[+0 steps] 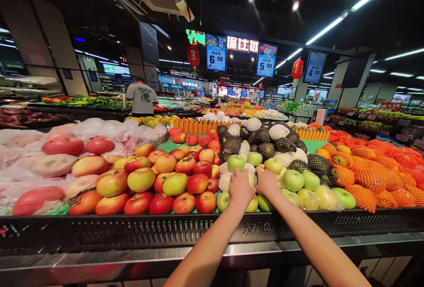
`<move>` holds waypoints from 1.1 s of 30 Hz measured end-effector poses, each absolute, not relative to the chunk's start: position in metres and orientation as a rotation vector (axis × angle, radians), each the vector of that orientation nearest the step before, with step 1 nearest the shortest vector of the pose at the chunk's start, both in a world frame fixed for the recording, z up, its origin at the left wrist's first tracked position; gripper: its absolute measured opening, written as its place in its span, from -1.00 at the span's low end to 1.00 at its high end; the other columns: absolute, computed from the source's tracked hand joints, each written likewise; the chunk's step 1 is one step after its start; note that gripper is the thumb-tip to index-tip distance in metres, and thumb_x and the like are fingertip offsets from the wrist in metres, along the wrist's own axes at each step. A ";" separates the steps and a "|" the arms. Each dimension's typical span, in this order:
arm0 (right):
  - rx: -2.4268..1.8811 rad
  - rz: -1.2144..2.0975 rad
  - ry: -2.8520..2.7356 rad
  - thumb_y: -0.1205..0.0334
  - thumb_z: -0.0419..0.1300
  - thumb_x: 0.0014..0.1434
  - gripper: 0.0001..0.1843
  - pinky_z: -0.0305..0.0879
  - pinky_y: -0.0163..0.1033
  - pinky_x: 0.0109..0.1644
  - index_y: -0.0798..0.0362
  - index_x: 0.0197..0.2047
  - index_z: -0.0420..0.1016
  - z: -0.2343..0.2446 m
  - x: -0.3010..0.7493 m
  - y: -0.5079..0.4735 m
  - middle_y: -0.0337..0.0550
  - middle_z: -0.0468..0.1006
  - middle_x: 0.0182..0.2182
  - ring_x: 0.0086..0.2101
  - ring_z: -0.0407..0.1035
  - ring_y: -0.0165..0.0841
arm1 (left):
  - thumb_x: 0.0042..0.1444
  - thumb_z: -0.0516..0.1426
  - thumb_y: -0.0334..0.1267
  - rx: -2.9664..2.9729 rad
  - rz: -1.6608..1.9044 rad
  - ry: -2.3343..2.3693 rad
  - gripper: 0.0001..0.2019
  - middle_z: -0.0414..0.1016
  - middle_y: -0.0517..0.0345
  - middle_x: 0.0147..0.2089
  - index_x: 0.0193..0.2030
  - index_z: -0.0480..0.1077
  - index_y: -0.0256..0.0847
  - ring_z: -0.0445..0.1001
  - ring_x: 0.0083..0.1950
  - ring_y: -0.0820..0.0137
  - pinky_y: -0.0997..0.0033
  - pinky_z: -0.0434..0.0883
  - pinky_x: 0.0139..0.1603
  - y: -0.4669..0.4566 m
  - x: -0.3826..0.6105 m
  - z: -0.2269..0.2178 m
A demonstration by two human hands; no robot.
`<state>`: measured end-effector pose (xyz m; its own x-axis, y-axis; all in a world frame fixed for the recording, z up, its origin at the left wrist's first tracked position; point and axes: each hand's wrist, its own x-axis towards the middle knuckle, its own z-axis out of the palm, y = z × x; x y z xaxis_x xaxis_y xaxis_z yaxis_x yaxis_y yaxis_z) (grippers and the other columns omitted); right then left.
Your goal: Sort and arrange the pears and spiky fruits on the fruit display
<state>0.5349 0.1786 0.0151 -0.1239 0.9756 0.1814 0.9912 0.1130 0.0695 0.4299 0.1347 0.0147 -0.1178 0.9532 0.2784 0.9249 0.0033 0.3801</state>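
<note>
Both my hands reach into the green apples at the middle of the fruit display. My left hand (241, 186) is curled over a green apple (252, 179), which shows partly beside its fingers. Close by on the right, my right hand (266, 183) has its fingers bent down among the fruit; what they hold is hidden. Just beyond the hands lie more green apples, one (236, 163) behind the left and another (274, 165) behind the right. A green apple (293, 180) and a plastic-wrapped yellowish fruit (308, 198) sit right of my right hand.
Red-yellow apples (165, 163) are piled left, orange-netted fruit (377, 179) right. Dark fruits in black nets (266, 150) lie behind. A black slotted rim (142, 232) edges the display in front. Beyond it stands a person (142, 97) in a grey T-shirt. Price signs (216, 53) hang above.
</note>
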 end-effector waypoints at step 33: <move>-0.977 -0.568 -1.100 -0.19 0.32 0.11 -0.13 0.45 0.11 0.16 0.19 0.29 0.17 -0.028 0.582 0.143 0.18 0.41 0.05 0.03 0.43 -0.06 | 0.02 0.41 -0.37 1.911 0.730 2.259 -0.35 0.32 -0.33 0.11 0.18 0.21 -0.41 0.47 0.10 -0.04 0.14 0.53 0.01 0.142 0.452 0.012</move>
